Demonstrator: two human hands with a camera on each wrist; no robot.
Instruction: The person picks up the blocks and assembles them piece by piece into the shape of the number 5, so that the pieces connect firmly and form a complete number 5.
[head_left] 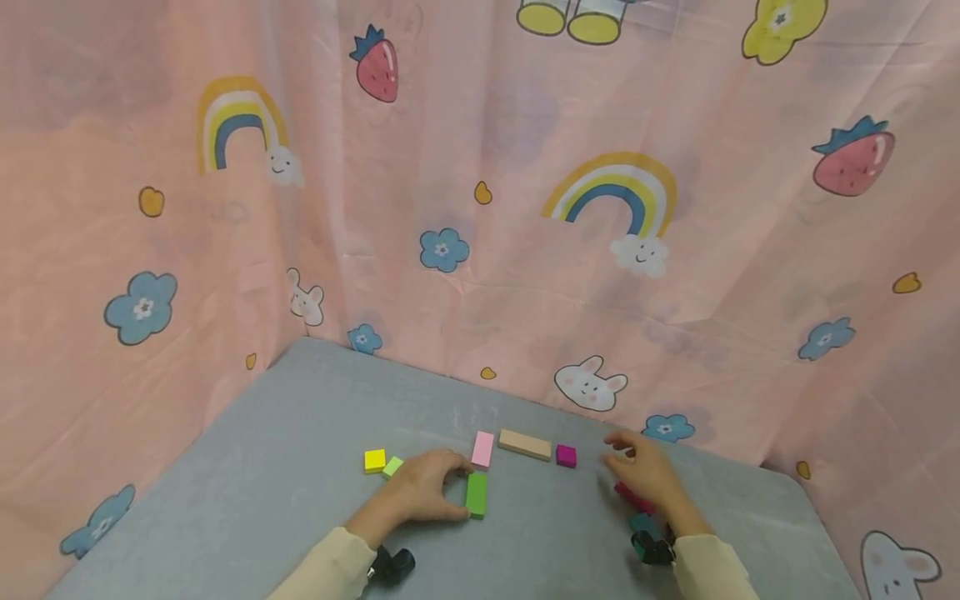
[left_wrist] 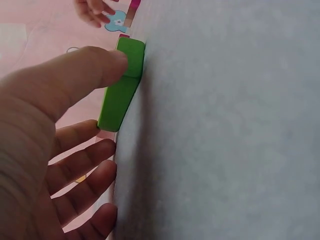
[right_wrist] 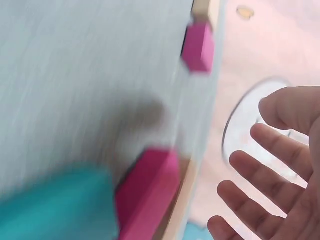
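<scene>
Left hand [head_left: 420, 487]: fingers curved; the green block [head_left: 476, 496] is pinched lengthwise, one end against the thumb, the other against the index fingertip; the remaining fingers are left off it.
Grip, likely reason: the long sides are kept uncovered, so the block can probably be turned or shifted without its neighbours being bumped.
Right hand [head_left: 648, 475]: fingers spread and relaxed, nothing gripped; it is held above the table, presumably so that the other hand's space is not crowded.
Between the two sets of fingers: the pink block [head_left: 482, 450] is seen just past the left fingertips, then the wooden block [head_left: 525, 445], then the magenta cube [head_left: 566, 456], nearest the right fingertips.
Left of the left fingers: the yellow block [head_left: 374, 461] and light-green block [head_left: 392, 467] are set corner to corner, just beyond the knuckles.
Below the right palm: the crimson block [head_left: 633, 497] and teal block [head_left: 642, 523] are partly covered by hand and wrist camera [head_left: 652, 547]; contact between them cannot be told.
Unclear: teal is blurred in the right wrist view; a tan strip [right_wrist: 187, 200] behind crimson is not identified. Green-to-pink contact is not resolved.
</scene>
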